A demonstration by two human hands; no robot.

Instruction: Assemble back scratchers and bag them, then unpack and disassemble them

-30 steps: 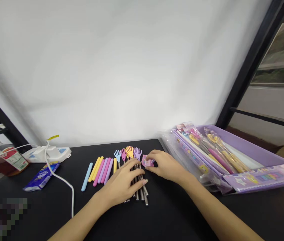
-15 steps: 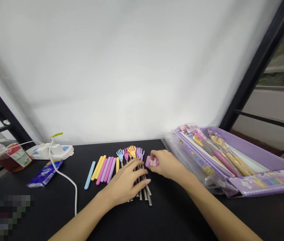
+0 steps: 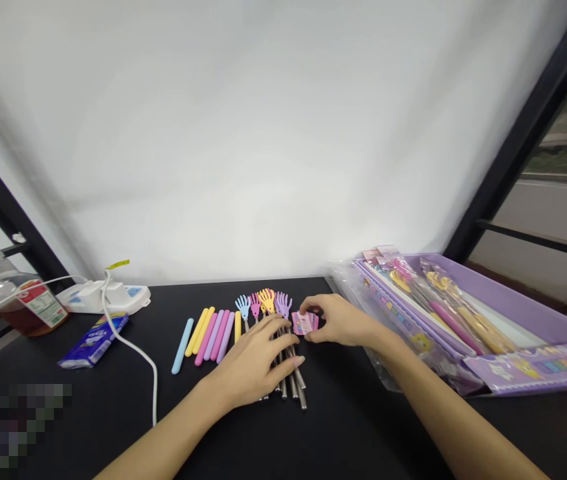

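Observation:
My left hand (image 3: 258, 353) lies spread, palm down, over the metal rods of several back scratchers (image 3: 291, 373). Their small hand-shaped heads, blue, pink, yellow and purple, point toward the wall beyond my fingers. Just right of them, a small fanned stack of pink printed cards (image 3: 305, 323) rests on the black table. My right hand (image 3: 338, 320) is at the cards' right side, thumb near their front edge and fingertips near the back one, with a gap between. Left of the scratchers lie several coloured handle tubes (image 3: 213, 337), blue, yellow, pink and purple, roughly side by side.
A purple display box (image 3: 508, 293) holding bagged back scratchers stands at the right, clear plastic around its side. On the left are a white power strip (image 3: 136, 297) with a cable (image 3: 146, 360), a blue packet (image 3: 94, 343) and a jar of brown liquid (image 3: 28, 303). A white wall rises behind.
My right thumb and fingers have parted around the pink cards, which now show more widely fanned on the table. The left hand stays on the rods. The view has shifted slightly.

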